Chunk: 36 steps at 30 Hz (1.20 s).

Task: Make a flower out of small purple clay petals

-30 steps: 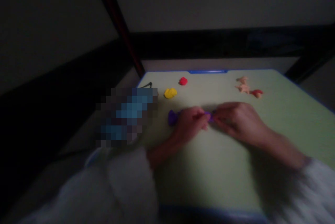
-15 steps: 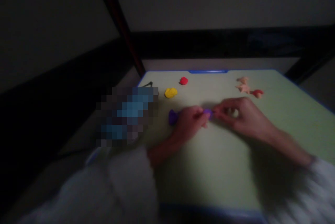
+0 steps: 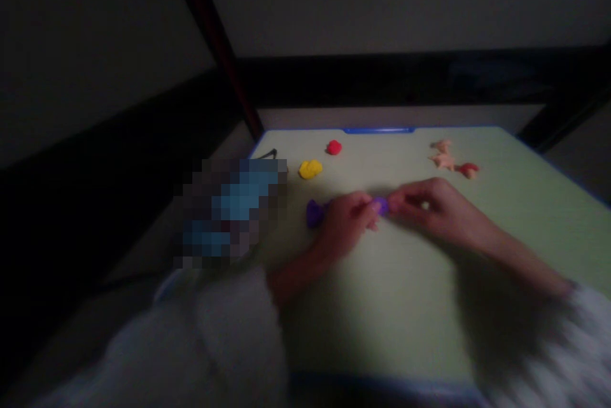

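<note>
A pale green board (image 3: 391, 306) with a blue rim lies in front of me in dim light. My left hand (image 3: 347, 222) rests on it with fingers closed round a purple lump of clay (image 3: 315, 212), whose other end (image 3: 380, 205) shows between both hands. My right hand (image 3: 429, 209) pinches that purple end with fingertips; a small pale thing shows under its fingers, too blurred to name. White fluffy sleeves cover both forearms.
A yellow clay lump (image 3: 310, 169) and a red one (image 3: 333, 147) lie at the board's far left. A small peach figure (image 3: 443, 154) with a red piece (image 3: 470, 170) sits far right. A blurred blue object (image 3: 233, 207) is left of the board. A dark pole (image 3: 214, 39) rises behind.
My right hand has turned and lifted its knuckles slightly, so its fingertips now pinch the purple end. My left hand has hardly moved.
</note>
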Motion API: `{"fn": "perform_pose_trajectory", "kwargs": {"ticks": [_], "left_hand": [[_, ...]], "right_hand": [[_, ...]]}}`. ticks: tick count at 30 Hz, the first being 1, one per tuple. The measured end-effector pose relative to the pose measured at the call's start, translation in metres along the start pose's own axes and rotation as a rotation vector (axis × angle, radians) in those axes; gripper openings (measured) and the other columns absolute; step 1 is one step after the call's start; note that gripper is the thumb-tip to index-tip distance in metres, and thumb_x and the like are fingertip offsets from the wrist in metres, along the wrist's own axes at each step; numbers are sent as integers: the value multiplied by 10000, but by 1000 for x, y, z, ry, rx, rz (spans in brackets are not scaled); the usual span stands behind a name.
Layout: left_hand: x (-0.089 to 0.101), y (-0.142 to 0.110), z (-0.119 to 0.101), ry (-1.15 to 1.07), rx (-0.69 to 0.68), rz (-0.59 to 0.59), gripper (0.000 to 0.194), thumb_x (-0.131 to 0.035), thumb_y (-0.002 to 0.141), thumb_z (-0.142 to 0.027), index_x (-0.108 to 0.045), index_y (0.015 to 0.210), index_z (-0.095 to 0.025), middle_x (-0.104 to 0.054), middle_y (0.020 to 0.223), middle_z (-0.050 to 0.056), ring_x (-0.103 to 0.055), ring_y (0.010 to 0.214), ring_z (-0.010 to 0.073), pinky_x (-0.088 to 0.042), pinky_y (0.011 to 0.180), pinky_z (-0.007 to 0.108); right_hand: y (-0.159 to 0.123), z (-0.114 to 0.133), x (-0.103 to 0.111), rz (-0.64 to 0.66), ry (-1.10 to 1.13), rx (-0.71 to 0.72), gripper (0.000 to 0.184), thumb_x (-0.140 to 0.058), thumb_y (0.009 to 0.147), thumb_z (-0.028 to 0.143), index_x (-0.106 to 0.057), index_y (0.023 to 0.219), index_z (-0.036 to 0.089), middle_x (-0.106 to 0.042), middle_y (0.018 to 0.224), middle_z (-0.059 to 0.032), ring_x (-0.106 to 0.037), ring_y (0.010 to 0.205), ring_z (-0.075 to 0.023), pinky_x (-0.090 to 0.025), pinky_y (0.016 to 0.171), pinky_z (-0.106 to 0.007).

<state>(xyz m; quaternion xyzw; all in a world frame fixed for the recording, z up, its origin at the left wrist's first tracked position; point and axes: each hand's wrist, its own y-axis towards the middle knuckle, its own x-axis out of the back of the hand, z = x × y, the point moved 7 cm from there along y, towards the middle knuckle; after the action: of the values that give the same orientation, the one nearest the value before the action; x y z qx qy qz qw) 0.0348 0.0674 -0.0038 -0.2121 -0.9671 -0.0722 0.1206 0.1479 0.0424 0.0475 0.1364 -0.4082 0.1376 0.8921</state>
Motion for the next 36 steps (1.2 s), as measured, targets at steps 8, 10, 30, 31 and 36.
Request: {"fn": "perform_pose_trajectory", "kwargs": {"ticks": [8,10,30,31,36], "left_hand": [[1,1,1,-15,11,-10,191,-450,813,-226,-534,658,-152,-577,591,-5,-547,530,102,-386,489,203],[1,1,1,-15,13,-12,193,-457,812,-230,-535,654,-151,-577,588,-3,-546,534,102,-388,495,205],[0,2,0,-16,-3,3,209,-453,816,-255,-552,666,-148,-591,600,6,-544,541,105,-392,504,209],[1,2,1,-15,1,-8,208,-451,815,-251,-550,664,-149,-588,596,4,-542,538,104,-392,502,208],[5,3,4,-1,21,-60,231,-441,814,-235,-538,620,-156,-573,556,-6,-529,508,101,-389,488,207]], "right_hand": [[-1,1,1,2,10,5,242,-482,831,254,-670,738,133,-641,650,-25,-510,552,-120,-383,494,-207],[-1,1,1,11,21,-1,242,-486,830,259,-674,739,135,-655,672,-32,-525,567,-127,-397,513,-215],[-2,2,2,-5,16,9,290,-496,838,329,-690,744,134,-651,637,-25,-533,548,-125,-381,491,-211],[-2,3,3,-14,9,8,284,-505,836,333,-693,752,137,-667,654,-29,-551,560,-130,-394,500,-212],[-7,11,4,-82,-314,108,199,-543,823,273,-711,815,167,-709,729,-43,-621,618,-156,-418,565,-236]]}}
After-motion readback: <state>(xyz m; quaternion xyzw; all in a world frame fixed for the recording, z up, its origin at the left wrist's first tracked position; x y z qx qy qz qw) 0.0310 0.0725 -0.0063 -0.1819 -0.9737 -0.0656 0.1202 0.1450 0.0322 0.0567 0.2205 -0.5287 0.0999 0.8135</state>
